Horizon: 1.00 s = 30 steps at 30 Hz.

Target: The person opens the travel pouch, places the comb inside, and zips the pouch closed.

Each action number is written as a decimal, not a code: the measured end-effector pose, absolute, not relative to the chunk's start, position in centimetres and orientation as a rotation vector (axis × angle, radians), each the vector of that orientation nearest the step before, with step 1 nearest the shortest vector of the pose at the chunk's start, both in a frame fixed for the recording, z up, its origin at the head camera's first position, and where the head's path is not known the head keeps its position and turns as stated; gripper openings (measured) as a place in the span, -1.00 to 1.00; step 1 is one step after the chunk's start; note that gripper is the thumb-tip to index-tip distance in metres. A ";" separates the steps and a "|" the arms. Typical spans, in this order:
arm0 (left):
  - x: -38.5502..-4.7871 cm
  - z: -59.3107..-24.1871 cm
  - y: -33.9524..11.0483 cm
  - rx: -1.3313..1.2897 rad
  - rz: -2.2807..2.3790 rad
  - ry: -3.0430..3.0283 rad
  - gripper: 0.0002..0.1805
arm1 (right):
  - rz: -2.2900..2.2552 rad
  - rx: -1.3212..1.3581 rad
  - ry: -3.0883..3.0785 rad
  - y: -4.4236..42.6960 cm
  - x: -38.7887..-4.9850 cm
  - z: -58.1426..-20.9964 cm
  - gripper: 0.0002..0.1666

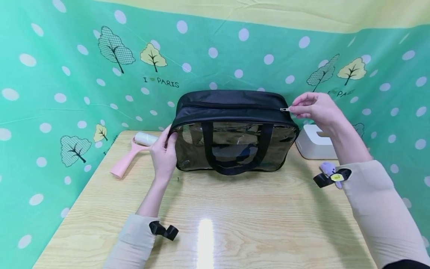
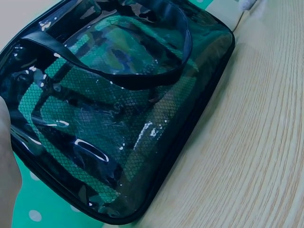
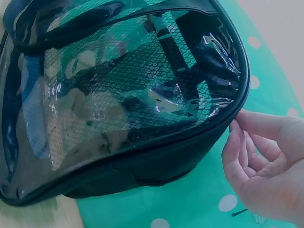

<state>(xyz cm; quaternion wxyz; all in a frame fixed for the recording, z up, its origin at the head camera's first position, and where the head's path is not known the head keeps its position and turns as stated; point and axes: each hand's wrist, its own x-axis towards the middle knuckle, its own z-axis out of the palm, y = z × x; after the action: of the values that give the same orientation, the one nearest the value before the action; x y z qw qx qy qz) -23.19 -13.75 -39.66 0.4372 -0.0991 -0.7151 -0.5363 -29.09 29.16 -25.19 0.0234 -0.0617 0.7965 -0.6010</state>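
A black bag [image 1: 231, 145] with see-through smoky panels and a black strap handle [image 1: 226, 170] stands upright on the table. My left hand [image 1: 163, 155] grips its left edge, thumb toward the front panel. In the left wrist view only a blurred part of that hand [image 2: 7, 166] shows, beside the bag [image 2: 109, 114]. At the top right end of the bag, my right hand [image 1: 314, 108] pinches the metal zipper pull [image 1: 284, 109]. The right wrist view has the right hand [image 3: 270, 161] at the bag's corner, with the pull hidden. Dark and bluish contents show dimly through the panel.
To the bag's left lies a pink-handled lint roller [image 1: 125, 160]. A white box [image 1: 314, 144] stands at the right, behind my right forearm. Near it is a small purple item [image 1: 327, 168], partly covered by the wrist strap. A green dotted cloth [image 1: 215, 67] hangs behind the wooden table [image 1: 255, 216].
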 end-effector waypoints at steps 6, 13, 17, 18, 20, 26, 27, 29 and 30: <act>-23.2 -39.6 -13.7 -0.253 -1.337 -1.770 -0.68 | -2.035 -0.131 2.344 29.8 -28.7 -26.1 -0.88; -23.2 -39.7 -13.8 -0.254 -1.354 -1.751 -0.68 | -2.070 -0.031 2.330 30.6 -28.5 -27.4 -0.85; -23.3 -39.8 -13.8 -0.257 -1.356 -1.747 -0.68 | -2.159 -0.054 2.268 30.9 -28.5 -28.2 -0.85; -23.4 -39.9 -13.8 -0.259 -1.357 -1.746 -0.68 | -2.178 -0.055 2.250 30.9 -28.5 -28.4 -0.85; -23.4 -39.9 -13.8 -0.260 -1.358 -1.745 -0.68 | -2.211 -0.054 2.212 31.1 -28.5 -28.8 -0.85; -23.4 -39.9 -13.8 -0.261 -1.361 -1.746 -0.68 | -2.276 -0.044 2.115 31.4 -28.7 -29.7 -0.86; -23.4 -39.9 -13.8 -0.263 -1.362 -1.745 -0.68 | -2.282 -0.041 2.108 31.4 -28.7 -29.8 -0.86; -23.4 -39.8 -13.8 -0.263 -1.361 -1.747 -0.68 | -2.288 -0.032 2.106 31.5 -28.6 -30.0 -0.86; -23.4 -39.8 -13.8 -0.263 -1.359 -1.749 -0.68 | -2.291 -0.028 2.102 31.6 -28.6 -30.1 -0.86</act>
<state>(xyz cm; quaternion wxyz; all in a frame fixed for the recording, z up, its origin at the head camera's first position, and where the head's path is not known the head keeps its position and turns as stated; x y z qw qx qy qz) -23.36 -13.79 -39.81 0.4402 -0.1058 -0.7041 -0.5471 -28.59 31.58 -30.14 0.0163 -0.0089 0.6758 -0.7368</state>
